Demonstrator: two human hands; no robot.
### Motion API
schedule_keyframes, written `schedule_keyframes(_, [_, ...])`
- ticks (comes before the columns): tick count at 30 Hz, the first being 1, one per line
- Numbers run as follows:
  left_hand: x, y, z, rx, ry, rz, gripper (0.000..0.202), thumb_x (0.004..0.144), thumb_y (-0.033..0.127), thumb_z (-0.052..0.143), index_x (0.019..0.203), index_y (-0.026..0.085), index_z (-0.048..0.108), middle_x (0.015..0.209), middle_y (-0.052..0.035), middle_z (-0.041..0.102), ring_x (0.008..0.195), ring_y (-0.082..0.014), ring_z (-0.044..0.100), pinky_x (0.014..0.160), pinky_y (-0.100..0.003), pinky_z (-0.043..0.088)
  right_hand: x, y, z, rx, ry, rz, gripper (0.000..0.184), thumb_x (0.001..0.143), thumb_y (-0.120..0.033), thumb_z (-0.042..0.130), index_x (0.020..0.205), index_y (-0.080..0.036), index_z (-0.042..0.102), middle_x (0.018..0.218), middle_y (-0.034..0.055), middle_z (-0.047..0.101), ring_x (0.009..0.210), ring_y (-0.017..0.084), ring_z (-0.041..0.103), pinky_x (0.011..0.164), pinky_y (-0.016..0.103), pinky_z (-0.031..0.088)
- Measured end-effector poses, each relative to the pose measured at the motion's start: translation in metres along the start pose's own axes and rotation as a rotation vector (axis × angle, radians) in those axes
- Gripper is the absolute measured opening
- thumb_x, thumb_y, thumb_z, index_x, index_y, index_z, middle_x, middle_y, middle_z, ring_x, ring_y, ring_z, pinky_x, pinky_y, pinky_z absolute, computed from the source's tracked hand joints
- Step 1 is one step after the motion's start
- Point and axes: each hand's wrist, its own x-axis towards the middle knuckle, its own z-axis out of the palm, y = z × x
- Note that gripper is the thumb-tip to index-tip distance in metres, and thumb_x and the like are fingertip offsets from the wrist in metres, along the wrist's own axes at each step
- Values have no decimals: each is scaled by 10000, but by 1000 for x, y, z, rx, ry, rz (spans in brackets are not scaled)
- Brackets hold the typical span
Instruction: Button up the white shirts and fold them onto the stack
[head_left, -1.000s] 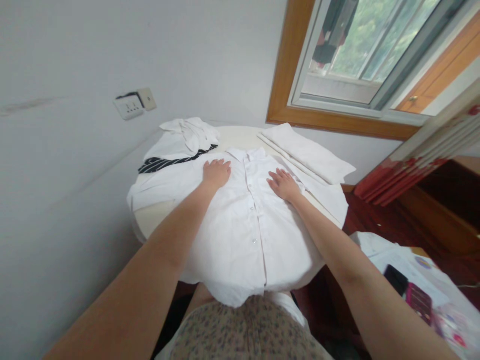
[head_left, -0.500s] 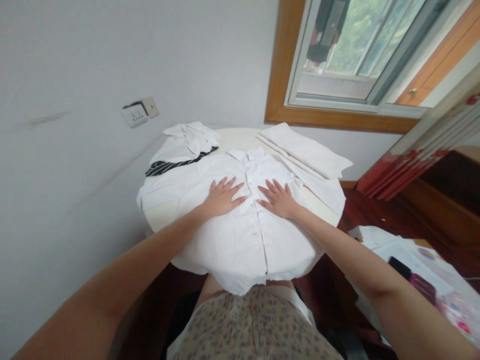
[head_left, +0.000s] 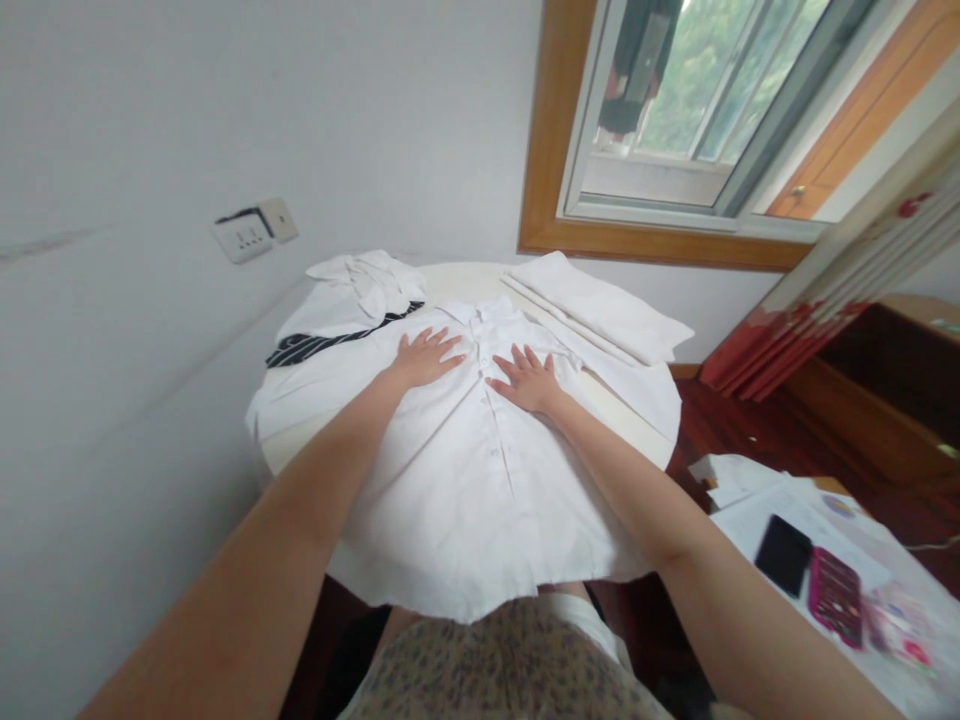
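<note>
One white, button-front shirt of thin-looking cloth (head_left: 450, 530) lies spread across the centre of the frame, its hem drooping over the near edge of the round cream surface (head_left: 465, 278). From my remote seat I see a long crease (head_left: 437, 430) slanting down-left from the button placket (head_left: 489, 420). Beyond it, the bare right hand (head_left: 526, 380) lies palm down at the placket; slightly farther, the bare left hand (head_left: 427, 358) lies on the shirt's other side. On both, the fingers are spread apart, gripping nothing. I would press lightly with flat palms, stroking outward so the placket lies straight, and steady one side while easing that crease, lest the overhanging hem drag. Farther off, a folded white cloth (head_left: 600, 305) sits right of upper centre, and a rumpled white garment (head_left: 352, 290) over black-and-white striped fabric (head_left: 315, 347) left of it.
</note>
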Motion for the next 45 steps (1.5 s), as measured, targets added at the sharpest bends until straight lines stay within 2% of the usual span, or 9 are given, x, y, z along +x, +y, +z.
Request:
schedule_keyframes(9, [28,-12,-6,23,-10,-34,716,919,712,215,1547,371,259,1654,-14,160,1512,-314,134,1180,-604,104,24,1,-2,-11,-10,-3,746,920,-762,220,1554,-369,260,1659,64,100,1523,334,49,1163,663,19])
schedule_keyframes(14, [5,17,-6,161,184,-29,528,1000,407,296,1461,209,461,1551,-142,393,1453,-307,295,1182,-523,182,12,5,-2,-32,-7,-34,731,933,-743,213,1554,-360,265,1657,69,114,1523,324,64,1166,656,30])
schedule_keyframes(17, [-21,40,3,134,211,-86,490,999,321,277,1412,197,510,1457,-158,503,1353,-306,440,1112,-504,322,2,10,-1,-39,6,-63,711,944,-727,213,1546,-358,288,1655,75,127,1523,316,80,1167,653,56])
schedule_keyframes(21, [-48,54,19,57,187,-87,579,990,508,265,1490,260,419,1582,-122,344,1450,-369,290,1139,-585,258,-7,13,-2,-45,2,-77,707,939,-731,239,1545,-370,286,1656,81,121,1524,316,69,1165,654,57])
schedule_keyframes(25, [-52,54,23,14,164,-82,649,957,612,269,1519,303,370,1614,-101,284,1485,-374,210,1170,-606,164,-14,8,-3,-40,-49,-69,745,903,-775,279,1544,-395,271,1658,91,98,1519,358,51,1132,708,68])
schedule_keyframes(31, [-49,51,21,-8,159,-48,653,952,621,277,1515,306,378,1618,-102,274,1488,-364,209,1171,-595,157,-29,1,1,-65,35,-38,711,934,-739,241,1535,-365,312,1644,98,178,1511,363,107,1128,714,87])
schedule_keyframes(36, [-59,48,20,-3,135,17,645,958,640,264,1518,333,355,1627,-87,253,1498,-330,201,1176,-600,138,-25,8,1,-39,1,-52,708,930,-743,261,1532,-375,315,1650,75,156,1514,349,107,1139,706,75])
schedule_keyframes(41, [-76,42,17,20,132,208,586,994,578,251,1510,327,369,1617,-73,285,1490,-273,242,1194,-513,175,-22,19,4,-4,79,-70,529,1039,-502,172,1497,-355,392,1619,38,275,1509,289,177,1148,678,153])
schedule_keyframes(45, [-92,34,12,30,69,317,572,1004,564,241,1523,344,335,1633,-60,238,1502,-257,215,1206,-489,142,-23,37,5,-44,82,-150,526,1025,-516,288,1492,-308,412,1605,33,304,1497,272,225,1179,612,182])
